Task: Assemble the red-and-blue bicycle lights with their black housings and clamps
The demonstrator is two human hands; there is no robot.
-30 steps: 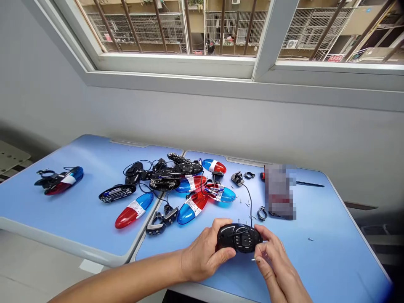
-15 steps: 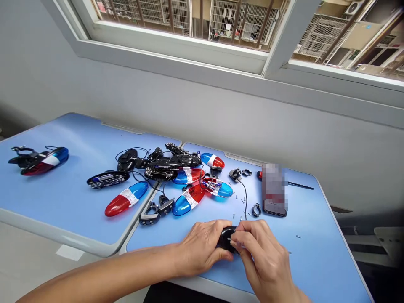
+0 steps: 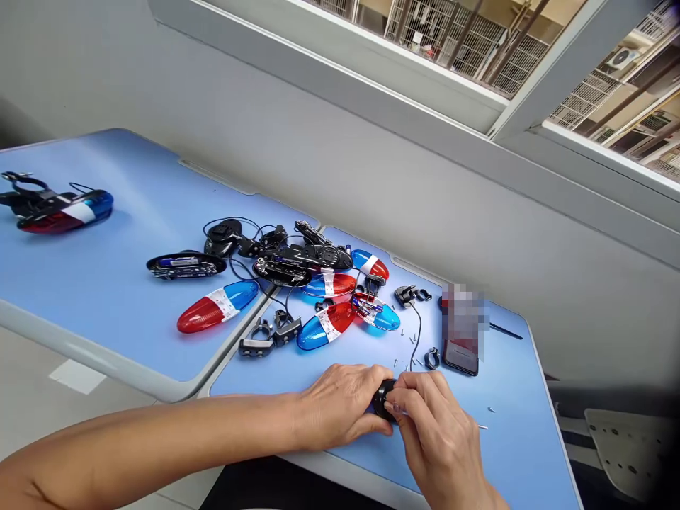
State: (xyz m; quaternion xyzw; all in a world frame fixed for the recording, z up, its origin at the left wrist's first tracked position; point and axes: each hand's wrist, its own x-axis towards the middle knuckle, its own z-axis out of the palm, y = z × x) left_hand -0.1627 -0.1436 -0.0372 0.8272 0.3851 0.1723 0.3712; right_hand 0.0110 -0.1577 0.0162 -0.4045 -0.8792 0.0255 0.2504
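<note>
The left hand [image 3: 348,405] clamps one black light housing [image 3: 382,401] above the right-hand desk [image 3: 510,375]; the right hand [image 3: 440,432] pinches its fingers together against the housing's end — whether they grip something small, I cannot tell; five red-and-blue light covers [image 3: 326,326] lie about, one on the left-hand desk [image 3: 132,319], four on the right; one smartphone [image 3: 461,358] lies beyond — near two ring clamps [image 3: 432,359].

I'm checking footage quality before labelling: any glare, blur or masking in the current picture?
Head view: pale glare on the left table; head view: phone mostly hidden by pixelation; head view: right corners darkened, straight edges slanting; head view: screws too small for detail.
</note>
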